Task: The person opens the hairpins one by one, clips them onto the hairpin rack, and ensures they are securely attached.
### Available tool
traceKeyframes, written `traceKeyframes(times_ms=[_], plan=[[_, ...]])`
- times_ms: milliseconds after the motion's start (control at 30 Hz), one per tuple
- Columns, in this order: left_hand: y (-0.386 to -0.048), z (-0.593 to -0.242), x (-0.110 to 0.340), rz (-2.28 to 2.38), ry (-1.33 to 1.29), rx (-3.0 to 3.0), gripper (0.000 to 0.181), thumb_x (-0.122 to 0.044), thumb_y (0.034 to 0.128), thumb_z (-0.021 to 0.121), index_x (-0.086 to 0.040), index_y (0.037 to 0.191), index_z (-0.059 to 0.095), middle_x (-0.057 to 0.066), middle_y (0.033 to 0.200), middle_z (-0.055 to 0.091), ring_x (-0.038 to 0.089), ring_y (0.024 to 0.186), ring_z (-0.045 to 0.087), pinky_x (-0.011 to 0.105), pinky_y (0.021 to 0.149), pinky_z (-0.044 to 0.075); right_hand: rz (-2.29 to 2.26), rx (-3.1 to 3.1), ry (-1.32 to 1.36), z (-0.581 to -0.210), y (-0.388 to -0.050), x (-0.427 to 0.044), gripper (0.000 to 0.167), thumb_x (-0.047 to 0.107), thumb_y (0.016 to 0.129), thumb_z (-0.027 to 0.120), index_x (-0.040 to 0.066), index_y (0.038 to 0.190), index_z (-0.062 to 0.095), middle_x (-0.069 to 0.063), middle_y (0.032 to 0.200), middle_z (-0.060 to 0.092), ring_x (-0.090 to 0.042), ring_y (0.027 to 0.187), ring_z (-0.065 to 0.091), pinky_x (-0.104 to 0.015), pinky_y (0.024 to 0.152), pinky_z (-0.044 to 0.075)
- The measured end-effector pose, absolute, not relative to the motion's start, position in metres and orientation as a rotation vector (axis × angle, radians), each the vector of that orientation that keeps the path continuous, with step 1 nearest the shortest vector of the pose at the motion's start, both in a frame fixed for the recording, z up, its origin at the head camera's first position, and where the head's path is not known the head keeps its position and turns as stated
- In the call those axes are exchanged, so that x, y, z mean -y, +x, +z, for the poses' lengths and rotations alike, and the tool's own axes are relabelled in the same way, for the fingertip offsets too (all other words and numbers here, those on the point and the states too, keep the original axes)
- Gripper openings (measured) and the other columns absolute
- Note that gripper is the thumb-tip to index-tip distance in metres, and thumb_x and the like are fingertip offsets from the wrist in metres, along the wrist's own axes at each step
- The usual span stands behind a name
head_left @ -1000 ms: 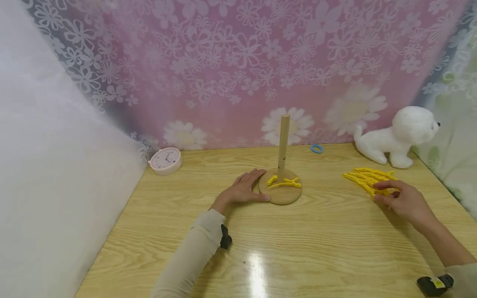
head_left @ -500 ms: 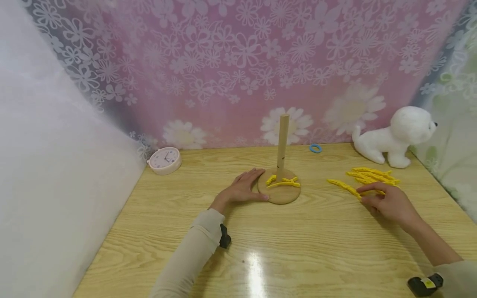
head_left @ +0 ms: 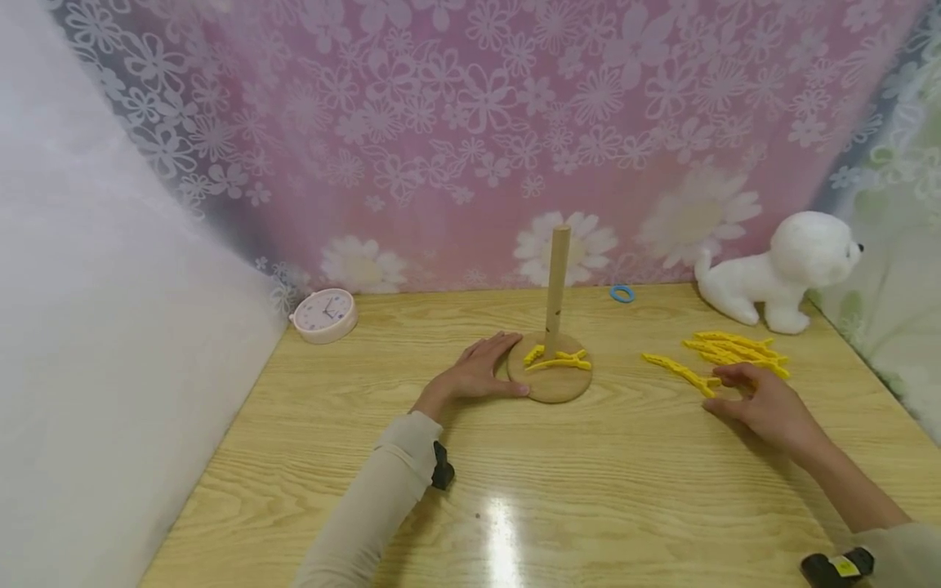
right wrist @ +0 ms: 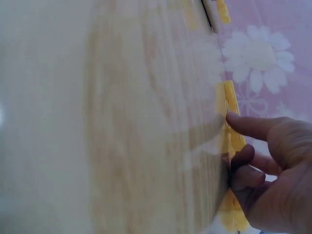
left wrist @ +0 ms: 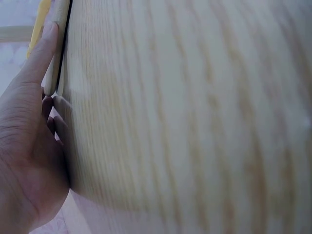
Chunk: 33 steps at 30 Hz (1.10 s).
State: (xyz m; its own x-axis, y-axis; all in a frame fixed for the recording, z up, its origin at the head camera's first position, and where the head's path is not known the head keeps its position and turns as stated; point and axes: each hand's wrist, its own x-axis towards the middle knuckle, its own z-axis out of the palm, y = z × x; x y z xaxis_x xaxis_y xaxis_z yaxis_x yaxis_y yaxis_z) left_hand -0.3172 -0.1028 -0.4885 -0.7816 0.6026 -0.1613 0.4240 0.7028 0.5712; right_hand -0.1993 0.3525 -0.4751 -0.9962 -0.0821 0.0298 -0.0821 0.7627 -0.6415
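My left hand (head_left: 478, 371) rests with extended fingers and thumb against the left edge of a round wooden base (head_left: 559, 392). An upright wooden post (head_left: 558, 286) stands on that base. Yellow hair clips (head_left: 560, 361) lie around the foot of the post. To the right, my right hand (head_left: 764, 412) pinches the forked end of a single yellow hair clip (head_left: 676, 369) lying on the table. In the right wrist view, the thumb touches this clip (right wrist: 231, 97), and the other fingers are curled beside it.
Several more yellow hair clips (head_left: 735, 347) lie in a pile behind my right hand. A white toy dog (head_left: 772, 273) stands at the back right. A blue ring (head_left: 622, 293) and a pink clock (head_left: 324, 316) are near the table's back edge.
My right hand has drawn one hair clip leftward out of the pile, then shifted its hold to the forked end. My left hand and the base have stayed put.
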Motion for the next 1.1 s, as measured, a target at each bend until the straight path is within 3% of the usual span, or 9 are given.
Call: traceKeyframes(times_ms=[167,267,400,500,633,833,1033,1100], plan=[[-0.317,-0.489,0.103,0.748,0.803,-2.579,0.104,-0.069,0.0881,0.070,-0.036,0.168,0.012,-0.005,0.176,0.004,0.011,0.161,-0.001,0.048,0.130,0.001,-1.057,-3.039,-0.105,-0.477,-0.198,-0.348,0.058,0.031,0.094,0.080,-0.013,0.128,0.061,-0.039,0.129,0.060,-0.057,0.117,0.054,-0.068,0.091,0.044],[-0.317,-0.490,0.102,0.748,0.806,-2.571,0.105,-0.070,0.0877,0.069,-0.036,0.168,0.012,-0.005,0.176,0.004,0.011,0.161,-0.001,0.047,0.130,0.001,-1.092,-3.049,-0.063,-0.476,-0.197,-0.345,0.055,0.031,0.096,0.078,-0.010,0.128,0.062,-0.037,0.129,0.061,-0.048,0.108,0.062,-0.048,0.083,0.054],[-0.318,-0.493,0.103,0.754,0.812,-2.575,0.105,-0.069,0.0880,0.070,-0.035,0.168,0.012,-0.006,0.176,0.005,0.010,0.160,-0.001,0.046,0.130,0.001,-1.219,-3.012,-0.028,-0.476,-0.196,-0.340,0.055,0.030,0.098,0.076,-0.005,0.136,0.059,-0.030,0.128,0.064,-0.019,0.079,0.069,-0.022,0.063,0.049],[-0.316,-0.489,0.103,0.763,0.820,-2.578,0.104,-0.068,0.0888,0.070,-0.033,0.169,0.013,-0.004,0.176,0.007,0.011,0.161,0.001,0.047,0.130,0.002,-1.341,-2.966,-0.041,-0.477,-0.197,-0.337,0.054,0.027,0.099,0.074,-0.002,0.141,0.057,-0.018,0.123,0.066,-0.009,0.066,0.065,-0.022,0.057,0.050],[-0.312,-0.482,0.104,0.762,0.826,-2.575,0.104,-0.067,0.0896,0.070,-0.030,0.169,0.014,-0.001,0.176,0.007,0.014,0.161,0.001,0.048,0.130,0.003,-1.448,-2.912,-0.066,-0.474,-0.198,-0.330,0.050,0.022,0.100,0.073,-0.003,0.140,0.058,-0.004,0.111,0.069,-0.012,0.064,0.065,-0.027,0.051,0.052],[-0.311,-0.482,0.103,0.756,0.827,-2.570,0.104,-0.067,0.0896,0.070,-0.029,0.169,0.013,0.000,0.176,0.007,0.015,0.161,0.001,0.049,0.130,0.003,-1.479,-2.938,-0.013,-0.465,-0.201,-0.319,0.038,0.014,0.101,0.071,-0.002,0.134,0.061,-0.010,0.083,0.072,-0.016,0.059,0.060,-0.028,0.049,0.050],[-0.312,-0.481,0.103,0.754,0.832,-2.575,0.104,-0.067,0.0896,0.070,-0.030,0.169,0.014,-0.001,0.176,0.007,0.015,0.161,0.002,0.049,0.130,0.004,-1.751,-2.803,-0.010,-0.459,-0.208,-0.311,0.033,0.008,0.101,0.070,0.003,0.132,0.063,0.007,0.102,0.067,-0.016,0.058,0.054,-0.031,0.049,0.046],[-0.312,-0.481,0.103,0.747,0.834,-2.581,0.104,-0.068,0.0897,0.069,-0.030,0.169,0.014,-0.001,0.176,0.007,0.014,0.161,0.002,0.048,0.130,0.004,-1.810,-2.754,-0.017,-0.458,-0.211,-0.308,0.030,0.008,0.102,0.068,0.009,0.132,0.065,0.005,0.096,0.069,-0.016,0.058,0.051,-0.032,0.048,0.043]])
